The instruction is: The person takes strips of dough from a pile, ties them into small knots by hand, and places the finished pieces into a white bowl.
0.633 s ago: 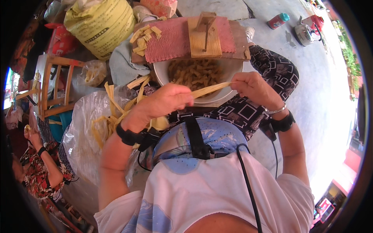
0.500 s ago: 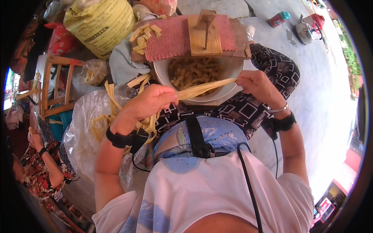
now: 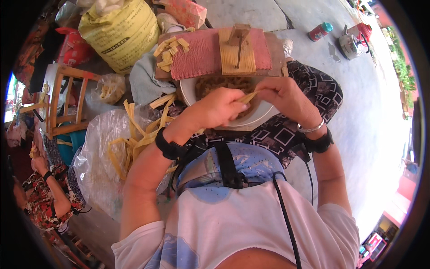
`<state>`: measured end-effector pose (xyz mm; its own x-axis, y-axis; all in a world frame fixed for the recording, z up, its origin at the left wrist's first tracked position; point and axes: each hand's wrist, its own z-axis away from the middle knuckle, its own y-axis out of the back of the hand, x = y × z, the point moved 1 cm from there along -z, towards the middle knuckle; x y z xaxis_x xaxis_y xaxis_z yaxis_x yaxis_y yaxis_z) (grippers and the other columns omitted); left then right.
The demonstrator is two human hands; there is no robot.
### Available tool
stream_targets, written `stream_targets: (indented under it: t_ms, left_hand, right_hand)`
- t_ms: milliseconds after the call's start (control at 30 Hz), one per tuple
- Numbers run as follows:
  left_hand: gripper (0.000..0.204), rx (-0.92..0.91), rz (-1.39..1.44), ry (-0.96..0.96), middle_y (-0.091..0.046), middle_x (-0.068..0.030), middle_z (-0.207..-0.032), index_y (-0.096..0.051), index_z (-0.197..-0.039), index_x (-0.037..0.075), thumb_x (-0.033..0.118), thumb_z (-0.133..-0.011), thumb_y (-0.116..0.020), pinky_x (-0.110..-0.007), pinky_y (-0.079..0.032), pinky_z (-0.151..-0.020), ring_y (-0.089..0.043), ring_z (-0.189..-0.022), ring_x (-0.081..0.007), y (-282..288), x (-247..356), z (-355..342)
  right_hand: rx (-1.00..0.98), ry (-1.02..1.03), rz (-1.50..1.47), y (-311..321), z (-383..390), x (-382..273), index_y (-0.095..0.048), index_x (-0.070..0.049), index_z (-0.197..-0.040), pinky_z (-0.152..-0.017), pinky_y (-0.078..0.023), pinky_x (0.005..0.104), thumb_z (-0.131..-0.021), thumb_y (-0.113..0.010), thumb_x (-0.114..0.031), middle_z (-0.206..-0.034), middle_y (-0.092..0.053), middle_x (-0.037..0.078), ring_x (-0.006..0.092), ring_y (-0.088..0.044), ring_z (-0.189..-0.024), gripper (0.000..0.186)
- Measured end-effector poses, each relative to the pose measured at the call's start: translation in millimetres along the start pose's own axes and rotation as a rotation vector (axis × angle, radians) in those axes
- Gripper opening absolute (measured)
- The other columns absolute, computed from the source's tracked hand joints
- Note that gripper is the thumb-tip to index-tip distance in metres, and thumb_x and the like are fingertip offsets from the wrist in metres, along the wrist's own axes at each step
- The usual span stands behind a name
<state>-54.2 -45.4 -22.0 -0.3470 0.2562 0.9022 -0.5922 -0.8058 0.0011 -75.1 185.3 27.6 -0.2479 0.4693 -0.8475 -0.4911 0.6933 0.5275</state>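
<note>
Both my hands are closed on a pale yellow flat strip (image 3: 247, 97), held over a white basin (image 3: 268, 111). My left hand (image 3: 219, 107) pinches it between thumb and fingers. My right hand (image 3: 284, 97) grips the other end, close by. Only a short length shows between them. Under my hands the basin holds many short brownish-yellow pieces (image 3: 224, 83), partly hidden. More long yellow strips (image 3: 145, 141) lie on a clear plastic sheet (image 3: 96, 152) to my left, beside my forearm.
Across the basin's far side lies a board with pink textured cloth (image 3: 197, 60), a wooden block with an upright metal rod (image 3: 226, 62) and short yellow pieces (image 3: 166, 60). A yellow sack (image 3: 121, 38), wooden chair (image 3: 67, 96) and another person's arm (image 3: 58, 193) are left; a kettle (image 3: 349, 47) and bottle (image 3: 319, 32) right.
My hands have come closer together, my left one moving right. The strip, stretched out before, now shows only a short length. The view has shifted slightly.
</note>
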Motion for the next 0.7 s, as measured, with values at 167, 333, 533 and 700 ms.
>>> stream_targets:
  t_ms: [167,333,533,700]
  left_hand:
    - [0.019,0.14,-0.094,-0.16,-0.046,0.007,-0.07,-0.063,-0.095,0.002,0.018,-0.098,-0.053,-0.02,-0.034,-0.055,-0.04,-0.063,-0.0021,34.5,4.1,-22.0]
    - [0.021,0.187,-0.114,-0.178,-0.045,0.0074,-0.07,-0.062,-0.094,0.001,0.018,-0.099,-0.051,-0.019,-0.033,-0.054,-0.039,-0.063,-0.002,56.1,7.9,-50.9]
    - [0.024,0.27,-0.43,-0.192,-0.057,-0.0089,-0.07,-0.063,-0.088,0.0,0.022,-0.093,-0.055,-0.033,-0.043,-0.062,-0.055,-0.067,-0.0207,58.1,8.8,-62.6]
    - [0.029,0.535,-0.94,-0.003,-0.065,-0.0232,-0.081,-0.065,-0.089,-0.003,0.025,-0.087,-0.056,-0.047,-0.048,-0.069,-0.062,-0.082,-0.0411,72.1,-9.9,-53.8]
  right_hand:
    - [0.143,-0.083,0.02,-10.4,-32.8,24.5,-0.062,-0.001,-0.098,-0.063,-0.045,0.032,-0.088,-0.06,-0.013,-0.071,-0.059,0.013,0.0195,-0.055,-0.064,0.015]
    - [0.261,-0.05,0.019,-5.7,-59.5,35.1,-0.062,-0.001,-0.095,-0.061,-0.045,0.0323,-0.089,-0.06,-0.015,-0.068,-0.057,0.014,0.0201,-0.055,-0.061,0.015]
    - [0.266,-0.002,0.222,-15.8,-65.7,52.1,-0.065,-0.002,-0.097,-0.062,-0.048,0.0371,-0.086,-0.059,-0.014,-0.071,-0.061,0.018,0.0282,-0.062,-0.066,0.017]
    - [0.174,-0.26,0.798,-3.8,-48.1,41.4,-0.068,-0.004,-0.094,-0.067,-0.051,0.043,-0.084,-0.058,-0.014,-0.081,-0.066,0.019,0.0356,-0.065,-0.076,0.017]
